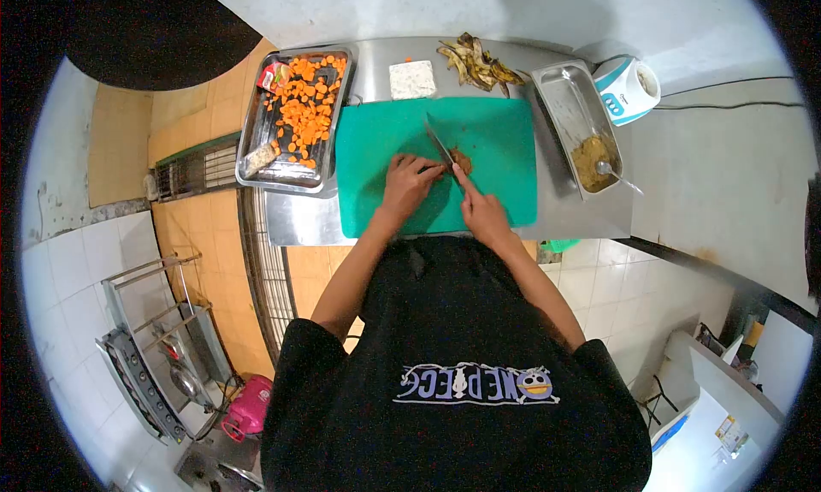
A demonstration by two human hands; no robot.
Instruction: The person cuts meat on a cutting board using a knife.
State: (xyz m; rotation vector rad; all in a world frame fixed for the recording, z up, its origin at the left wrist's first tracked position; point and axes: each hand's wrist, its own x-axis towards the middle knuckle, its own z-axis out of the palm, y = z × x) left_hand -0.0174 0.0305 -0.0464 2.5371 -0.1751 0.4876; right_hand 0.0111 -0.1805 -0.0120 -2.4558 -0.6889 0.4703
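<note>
My right hand (486, 215) is closed around the handle of a kitchen knife (438, 139), whose blade points away to the upper left over the green cutting board (376, 141). My left hand (407, 184) has its fingers bent together on a small dark brown piece of food, close to the left side of the blade. Just right of the blade lies a little heap of chopped brown food (463, 160). The fingers partly hide the held piece, and its exact kind does not show.
A metal tray (244, 163) with carrot pieces (305, 107) stands left of the board. Behind it lie a white block (412, 80) and blackened yellow peels (479, 64). At right are a deep metal pan (547, 85) holding brown mash with a spoon, and a white-and-blue appliance (629, 90).
</note>
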